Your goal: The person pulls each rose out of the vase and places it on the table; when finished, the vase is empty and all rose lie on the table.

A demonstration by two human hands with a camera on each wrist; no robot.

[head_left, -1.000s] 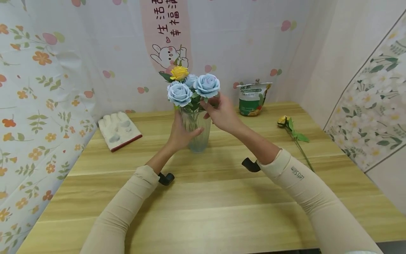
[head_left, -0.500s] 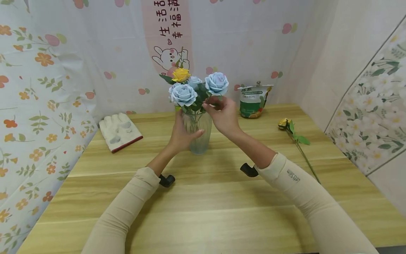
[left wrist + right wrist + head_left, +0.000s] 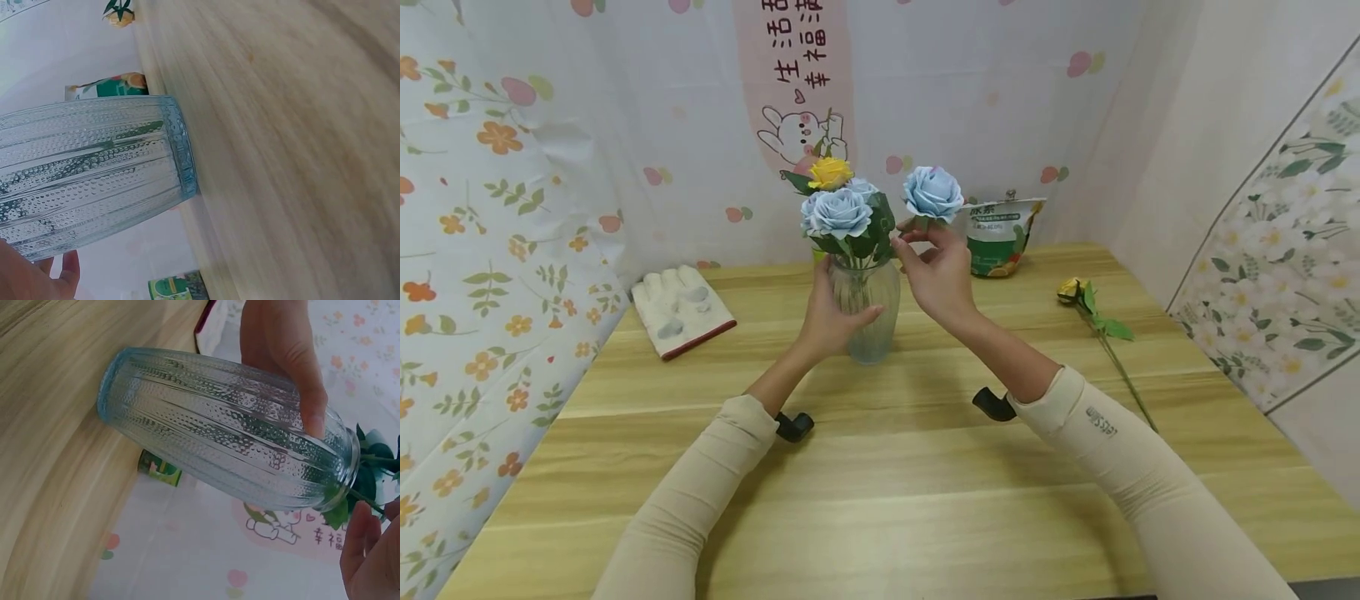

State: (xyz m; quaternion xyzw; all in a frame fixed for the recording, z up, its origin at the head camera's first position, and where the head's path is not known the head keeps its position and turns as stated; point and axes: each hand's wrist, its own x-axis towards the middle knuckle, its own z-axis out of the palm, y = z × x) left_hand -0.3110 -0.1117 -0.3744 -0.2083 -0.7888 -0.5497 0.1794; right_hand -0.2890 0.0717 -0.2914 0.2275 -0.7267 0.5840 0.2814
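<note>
A ribbed clear glass vase (image 3: pixel 872 312) stands upright on the wooden table, with my left hand (image 3: pixel 829 312) gripping its left side, thumb across the front. Out of its mouth rise pale blue roses (image 3: pixel 841 212), green leaves and a yellow rose (image 3: pixel 831 173). My right hand (image 3: pixel 942 275) pinches the stem of another blue rose (image 3: pixel 932 193) just right of the vase's rim; its bloom stands apart from the bunch. In the right wrist view a thin stem (image 3: pixel 365 499) runs from the vase mouth toward my right fingertips (image 3: pixel 357 519).
A single yellow rose (image 3: pixel 1071 290) with a long stem lies on the right side of the table (image 3: pixel 880 492). Behind my right hand stands a green and white pouch (image 3: pixel 994 242). White work gloves (image 3: pixel 681 308) lie at the left. Patterned cloth hangs around the back and sides.
My right hand has moved to the right with the blue rose, drawing its bloom away from the other flowers. The left hand keeps its grip on the vase.
</note>
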